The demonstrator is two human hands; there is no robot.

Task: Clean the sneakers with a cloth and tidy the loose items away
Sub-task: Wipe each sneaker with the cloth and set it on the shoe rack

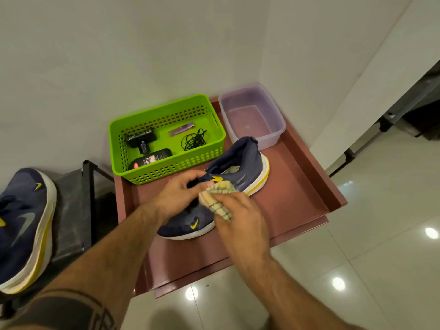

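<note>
A navy sneaker (247, 163) with a white and yellow sole lies on a maroon tray (297, 186). My left hand (178, 194) grips the sneaker at its tongue. My right hand (240, 220) presses a bunched beige checked cloth (220, 198) against the sneaker's upper side. The matching second sneaker (26, 225) rests on a black rack (73, 210) at the left. A green basket (166, 139) at the tray's back holds a black cable (194, 140), a purple stick (181, 129), a black device (141, 139) and a dark bottle (151, 160).
A clear plastic tub (252, 115) with a little water stands at the tray's back right corner, touching the sneaker's heel. White walls close in behind. Glossy tiled floor (369, 258) spreads to the right and front. Dark furniture legs (385, 122) stand at the far right.
</note>
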